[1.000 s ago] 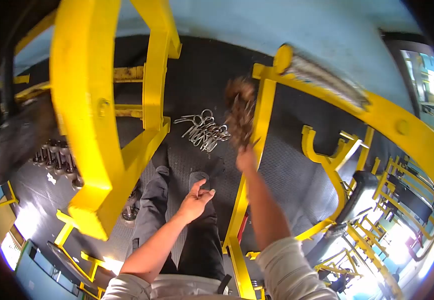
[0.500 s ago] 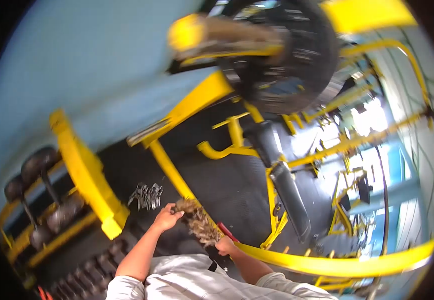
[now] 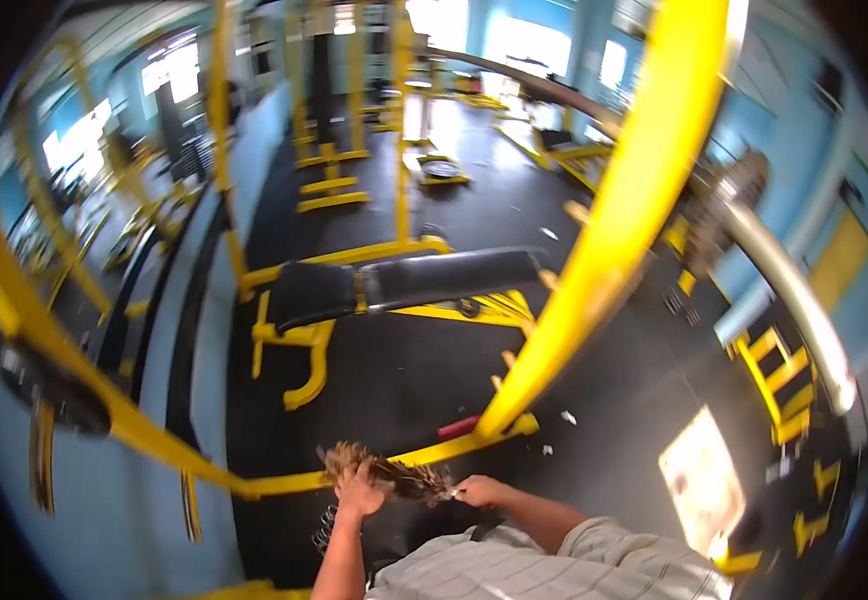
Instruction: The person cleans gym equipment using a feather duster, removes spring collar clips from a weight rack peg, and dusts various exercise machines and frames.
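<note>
Fingers (image 3: 364, 474) of the left hand (image 3: 358, 494) curled over the brown feather duster (image 3: 409, 480); right hand (image 3: 480, 491) pinched its end. Duster level, held at the near side of the yellow floor bar (image 3: 289, 484). Metal clips (image 3: 325, 528) lay near the left wrist. Beyond: red object (image 3: 458, 428) by the bar, then black padded bench (image 3: 444, 277), bright windows (image 3: 526, 42) farthest.

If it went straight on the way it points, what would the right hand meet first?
Probably the left hand, over the far part of the feather duster the right hand grips; depth is unclear.
</note>
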A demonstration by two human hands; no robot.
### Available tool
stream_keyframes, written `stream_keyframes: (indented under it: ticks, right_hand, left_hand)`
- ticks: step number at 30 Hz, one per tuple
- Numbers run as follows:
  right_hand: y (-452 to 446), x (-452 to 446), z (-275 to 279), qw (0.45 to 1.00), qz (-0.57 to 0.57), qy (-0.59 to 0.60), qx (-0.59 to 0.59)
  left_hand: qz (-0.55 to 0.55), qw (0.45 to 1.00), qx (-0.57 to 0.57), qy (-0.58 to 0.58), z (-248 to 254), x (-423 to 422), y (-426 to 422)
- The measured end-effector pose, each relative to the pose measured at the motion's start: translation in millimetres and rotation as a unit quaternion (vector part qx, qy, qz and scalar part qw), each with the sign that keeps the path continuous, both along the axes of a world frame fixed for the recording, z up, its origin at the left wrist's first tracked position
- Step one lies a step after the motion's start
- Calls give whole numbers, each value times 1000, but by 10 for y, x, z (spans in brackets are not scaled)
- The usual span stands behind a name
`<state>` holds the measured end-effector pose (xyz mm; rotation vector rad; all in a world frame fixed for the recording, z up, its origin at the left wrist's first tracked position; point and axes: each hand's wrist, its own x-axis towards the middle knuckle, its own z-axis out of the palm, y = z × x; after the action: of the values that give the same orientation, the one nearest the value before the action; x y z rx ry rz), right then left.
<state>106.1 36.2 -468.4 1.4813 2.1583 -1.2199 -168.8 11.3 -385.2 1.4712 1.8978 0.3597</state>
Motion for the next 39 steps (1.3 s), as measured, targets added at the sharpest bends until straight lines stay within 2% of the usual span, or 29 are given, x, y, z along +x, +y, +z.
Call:
stream_keyframes:
  ticks: [1,2,3,4,6,9,10,12,13,15,17,18,19,21,22,23,24,25,26,27,28,29,31,32,33,34,35,37,39]
  right_hand:
    - [-23,264,-234,1000,30,-7,-2]
    - [-193,443,-199,999,-47,-17,18]
    - [-306,607,-58,991,-123,-29,40]
    - [-393,770,35,985,-167,-23,44]
    - [-651,961,167,968,-229,-93,42]
    - [-1156,1083,370,922,-378,-59,55]
    - [-1322,1144,259,909,-408,-63,56]
    - [-1626,1152,-57,856,-508,29,90]
    - [-1769,1155,-69,838,-537,36,94]
    - [-2048,1080,-71,731,-667,109,99]
    - [-2226,1108,-231,679,-715,109,126]
    - [-2333,1110,-296,653,-736,97,152]
    - [-2446,1116,-319,631,-754,104,146]
    - [-2568,1192,-338,594,-787,51,155]
    - [-2590,1217,-293,583,-795,60,155]
    - [-2632,1254,-245,551,-818,45,162]
    - [-2647,1311,-181,520,-837,31,169]
    - [-2644,1378,-126,518,-837,42,173]
    - [-2632,1465,-72,477,-855,98,177]
    - [-2616,1588,-81,436,-868,155,180]
    - [-2538,1747,-177,420,-859,238,171]
    - [-2445,1874,-280,426,-851,253,174]
    - [-2317,2258,40,372,-828,413,71]
    - [-2192,2430,-178,343,-809,471,83]
    - [-2124,2602,-196,357,-796,481,85]
    - [-2073,2820,-169,408,-785,445,142]
    - [-2019,3069,-130,459,-763,407,202]
    - [-1997,3558,-193,501,-756,393,150]
    - [-2073,3998,-78,570,-720,349,184]
  left_hand:
    - [-52,997,-7,61,-102,93,8]
    - [-104,987,-7,120,-237,153,6]
    - [-146,984,-45,89,-455,164,97]
    - [-171,979,-56,91,-462,249,130]
    - [-240,963,-60,109,-384,434,274]
    - [-346,927,-72,125,-384,832,353]
    - [-366,919,-65,131,-421,990,405]
    - [-413,898,-47,146,-502,1296,530]
    - [-442,888,-58,116,-566,1457,588]
    - [-498,858,-70,106,-489,1723,615]
    - [-519,853,-50,36,-282,2071,502]
    - [-542,837,-69,-10,-515,2202,594]
    - [-563,823,-74,5,-579,2329,583]
    - [-498,841,-192,-86,-576,2604,588]
    - [-452,831,-297,-127,-152,2742,487]
    - [-458,832,-292,-117,-207,2844,563]
    - [-404,820,-356,-192,-311,2969,681]
    - [-343,800,-413,-268,-256,3098,723]
    - [-388,808,-364,-253,-210,3203,735]
    - [-385,816,-352,-249,-167,3332,760]
    - [-358,821,-362,-259,-128,3458,804]
    - [-330,825,-370,-270,-95,3565,848]
    - [-303,843,-350,-274,-85,3855,980]
    - [-297,840,-349,-290,-195,4018,1123]
    - [-291,837,-347,-308,-222,4199,1223]
    - [-285,849,-325,-304,-142,4418,1232]
    - [-260,840,-329,-343,-303,4566,1377]
    - [-211,880,-267,-331,-334,5002,1346]
    - [-172,882,-219,-381,-343,5473,1238]
